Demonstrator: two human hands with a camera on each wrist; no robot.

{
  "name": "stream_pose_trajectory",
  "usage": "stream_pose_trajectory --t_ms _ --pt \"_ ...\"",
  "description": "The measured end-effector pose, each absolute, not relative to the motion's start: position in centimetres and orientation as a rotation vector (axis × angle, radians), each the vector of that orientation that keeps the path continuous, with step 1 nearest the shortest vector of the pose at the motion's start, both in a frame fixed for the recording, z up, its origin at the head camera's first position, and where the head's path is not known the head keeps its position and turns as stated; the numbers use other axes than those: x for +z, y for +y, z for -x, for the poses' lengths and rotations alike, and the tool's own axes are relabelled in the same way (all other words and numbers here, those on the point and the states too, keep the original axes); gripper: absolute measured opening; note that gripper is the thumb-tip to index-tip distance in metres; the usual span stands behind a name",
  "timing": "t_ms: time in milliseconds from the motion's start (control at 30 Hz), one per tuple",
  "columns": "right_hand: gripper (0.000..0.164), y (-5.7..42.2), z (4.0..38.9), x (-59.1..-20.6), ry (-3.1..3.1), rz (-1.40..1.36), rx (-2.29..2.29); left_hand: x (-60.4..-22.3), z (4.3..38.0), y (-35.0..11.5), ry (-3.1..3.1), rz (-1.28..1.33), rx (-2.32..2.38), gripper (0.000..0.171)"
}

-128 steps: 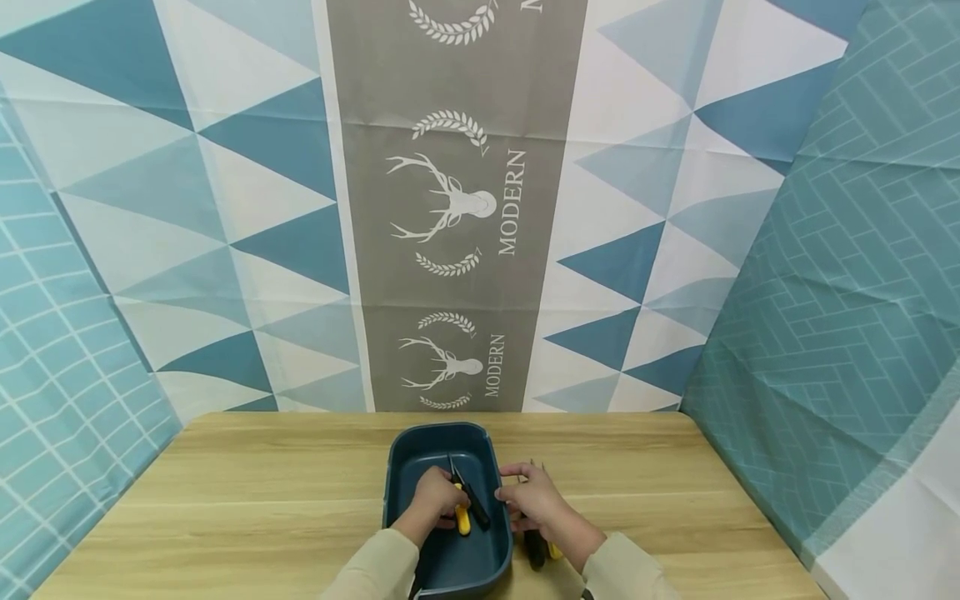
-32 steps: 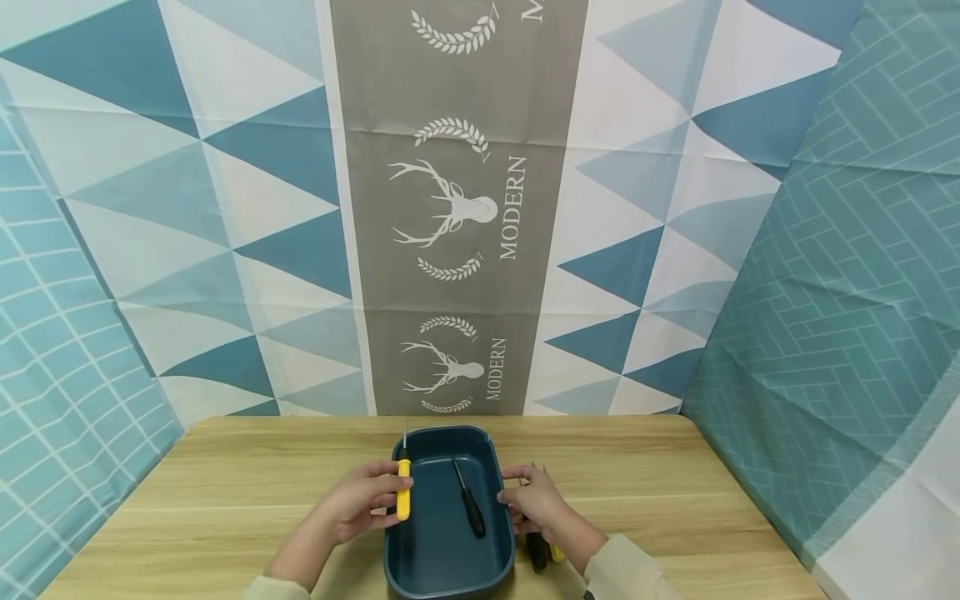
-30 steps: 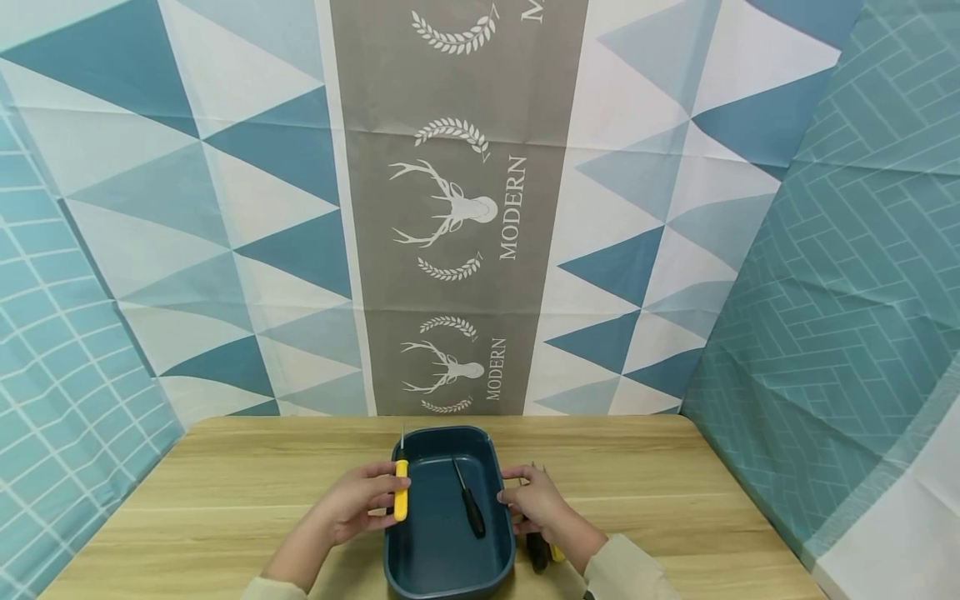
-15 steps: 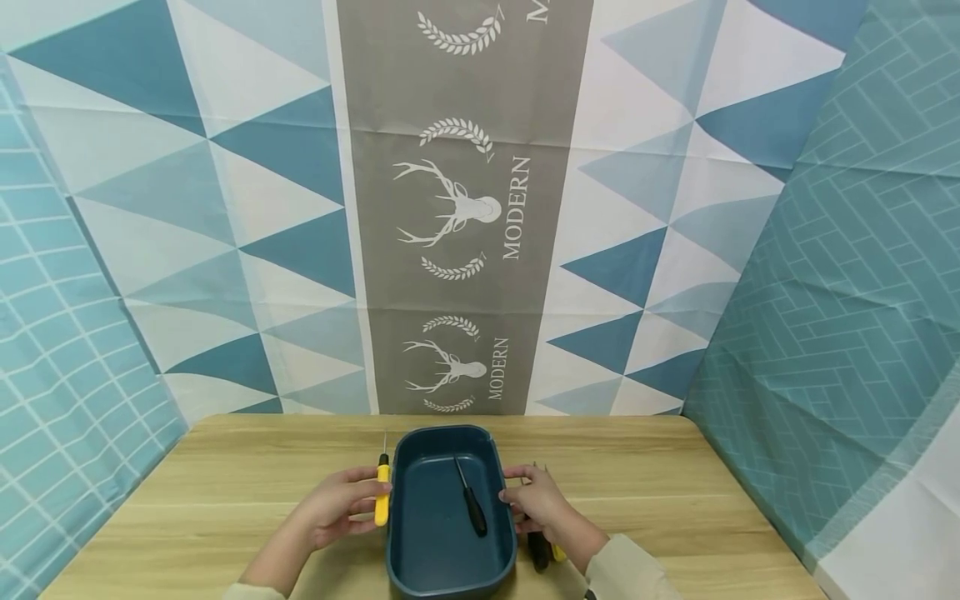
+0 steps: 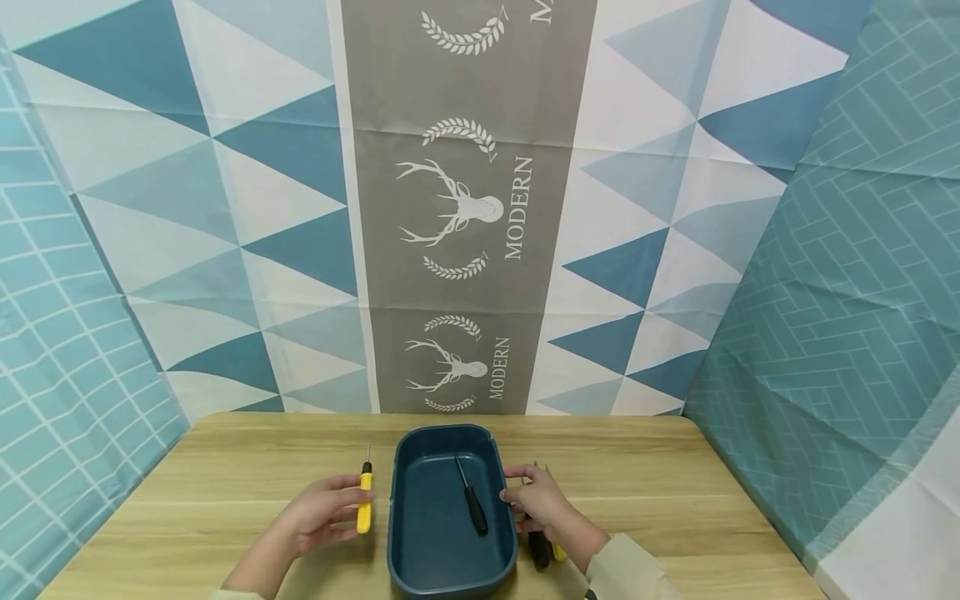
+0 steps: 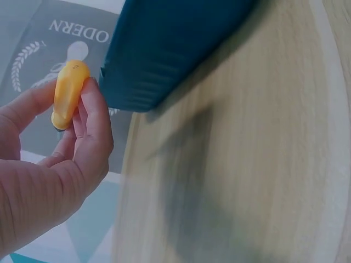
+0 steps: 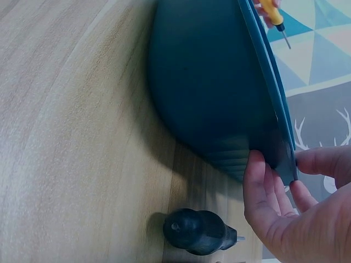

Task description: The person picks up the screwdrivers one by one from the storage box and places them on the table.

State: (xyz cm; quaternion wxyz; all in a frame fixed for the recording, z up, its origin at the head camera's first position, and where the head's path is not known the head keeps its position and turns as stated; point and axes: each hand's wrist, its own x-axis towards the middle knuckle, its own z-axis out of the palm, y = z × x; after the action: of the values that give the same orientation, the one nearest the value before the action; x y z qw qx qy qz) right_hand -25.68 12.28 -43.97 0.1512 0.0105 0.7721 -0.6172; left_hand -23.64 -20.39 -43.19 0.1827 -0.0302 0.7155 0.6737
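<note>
My left hand (image 5: 322, 512) pinches a yellow-handled screwdriver (image 5: 364, 505) between thumb and fingers, its metal shaft pointing away from me. It is raised above the table, just left of the dark blue bin (image 5: 427, 546). In the left wrist view the yellow handle (image 6: 70, 90) shows end-on. Inside the bin lies one black-handled screwdriver (image 5: 476, 510). My right hand (image 5: 546, 504) grips the bin's right rim; the right wrist view has its fingers (image 7: 258, 189) against the outer wall. Partly under that hand, a black-handled screwdriver (image 7: 200, 230) and a yellow handle (image 5: 558, 552) lie on the table.
The wooden table (image 5: 262, 467) extends to both sides of the bin. Behind it hangs a patterned cloth (image 5: 457, 250) with triangles and deer heads. Teal cloth (image 5: 832, 333) closes the right side, and a light blue grid cloth (image 5: 67, 333) the left.
My left hand has taken the yellow screwdriver out of the bin and carried it left over the rim. The right hand stays at the bin's right rim. The black screwdriver stays inside.
</note>
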Motion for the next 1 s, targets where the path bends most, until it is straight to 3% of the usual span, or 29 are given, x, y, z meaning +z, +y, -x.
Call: stream_pose_trajectory --t_ms 433,1000 --pt "0.043 12.2 25.6 -43.8 2.222 -0.040 -1.766 -44.7 23.5 -21.8 2.096 0.315 1.871 0.066" --pt "0.043 12.3 25.7 -44.0 2.214 -0.039 -1.768 -45.8 23.1 -24.1 2.055 0.344 1.872 0.064"
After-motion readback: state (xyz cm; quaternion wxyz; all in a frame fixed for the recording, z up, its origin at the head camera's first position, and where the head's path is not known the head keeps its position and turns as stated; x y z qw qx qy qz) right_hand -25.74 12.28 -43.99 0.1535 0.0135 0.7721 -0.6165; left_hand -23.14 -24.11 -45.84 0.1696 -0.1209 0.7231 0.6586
